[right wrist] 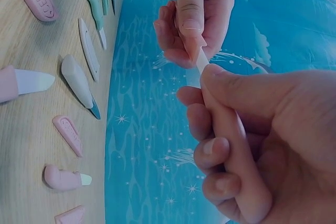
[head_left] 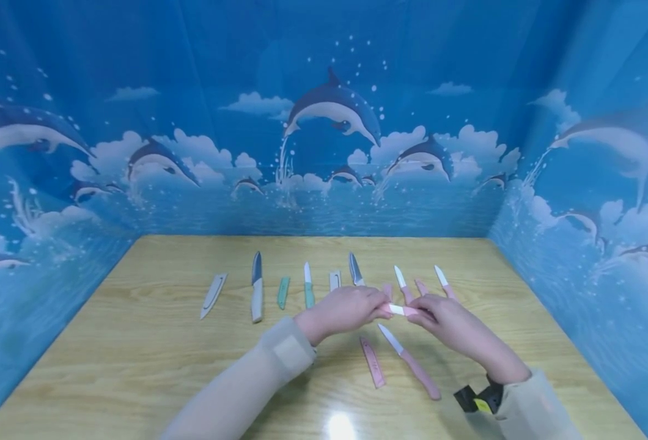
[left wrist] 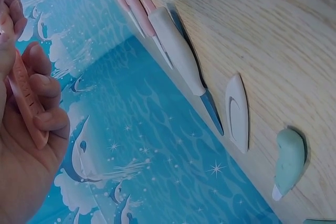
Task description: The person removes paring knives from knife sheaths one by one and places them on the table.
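Observation:
My left hand (head_left: 348, 307) grips a pink blade sheath (left wrist: 25, 95), its fingers curled round it in the left wrist view. Opposite it, my right hand (head_left: 456, 327) holds a pink-handled knife (right wrist: 233, 142) by the handle. The knife's white blade (head_left: 397, 310) lies between the two hands, its tip end hidden in the sheath and a short stretch bare. Both hands are raised above the table. Nearer the front, a larger pink knife (head_left: 420, 373) lies beside a pink sheath (head_left: 372, 362) on the wood.
Farther back lie a grey sheath (head_left: 213, 296), a white-handled knife (head_left: 257, 296), a green sheath (head_left: 283, 293), a green knife (head_left: 309, 293) and another dark-bladed knife (head_left: 355, 267). Small pink knives (head_left: 445, 282) lie at the right. Dolphin-print curtains (head_left: 324, 201) enclose the table (head_left: 137, 366).

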Available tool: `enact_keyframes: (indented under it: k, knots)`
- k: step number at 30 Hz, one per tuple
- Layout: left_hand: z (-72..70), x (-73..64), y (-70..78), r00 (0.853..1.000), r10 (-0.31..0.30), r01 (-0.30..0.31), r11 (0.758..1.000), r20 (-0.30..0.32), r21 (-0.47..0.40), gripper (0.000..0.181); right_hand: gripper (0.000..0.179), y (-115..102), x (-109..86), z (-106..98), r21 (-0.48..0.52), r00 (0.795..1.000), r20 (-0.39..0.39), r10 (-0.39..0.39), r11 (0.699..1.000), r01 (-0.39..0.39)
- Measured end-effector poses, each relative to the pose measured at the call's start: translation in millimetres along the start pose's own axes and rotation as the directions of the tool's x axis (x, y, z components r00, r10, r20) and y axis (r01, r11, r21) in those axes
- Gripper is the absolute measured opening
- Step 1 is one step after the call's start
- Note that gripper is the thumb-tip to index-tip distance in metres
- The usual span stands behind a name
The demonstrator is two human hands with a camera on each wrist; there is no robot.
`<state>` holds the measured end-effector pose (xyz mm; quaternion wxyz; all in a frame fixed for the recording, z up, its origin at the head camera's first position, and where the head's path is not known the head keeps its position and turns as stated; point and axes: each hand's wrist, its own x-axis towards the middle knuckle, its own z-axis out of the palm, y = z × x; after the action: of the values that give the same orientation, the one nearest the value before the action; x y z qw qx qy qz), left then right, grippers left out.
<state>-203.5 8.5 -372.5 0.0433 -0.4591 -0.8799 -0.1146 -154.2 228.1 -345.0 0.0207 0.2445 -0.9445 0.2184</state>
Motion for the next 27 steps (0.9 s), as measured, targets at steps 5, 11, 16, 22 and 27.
enact_keyframes:
  k: [5,11,16,22,27]
  knots:
    - [-1.1,-0.5,0.1,1.000,0.009,-0.009,1.000,-0.004,0.000,0.027,0.011,0.9,-1.0,-0.5,0.007,1.000,-0.007,-0.005,1.000,0.005]
    - [-1.0,-0.9,-0.5,1.000,-0.005,0.005,1.000,-0.002,0.000,0.026,0.010,1.7,-1.6,-1.6,0.019,1.000,0.006,0.012,1.000,-0.012]
    - [-0.9,-0.9,-0.8,1.000,-0.004,0.004,1.000,0.002,0.002,0.027,0.010,2.2,-2.2,-1.9,0.025,1.000,0.009,0.002,1.000,-0.002]
    - [-0.3,-0.7,-1.5,1.000,0.003,-0.003,1.000,0.003,-0.005,0.026,0.012,4.2,-3.2,-0.9,0.015,1.000,0.004,-0.001,1.000,0.001]
    - [0.4,-0.9,-1.9,1.000,0.004,-0.004,1.000,-0.001,-0.006,0.026,0.013,5.4,-4.0,-0.1,0.023,1.000,-0.003,-0.001,1.000,0.001]
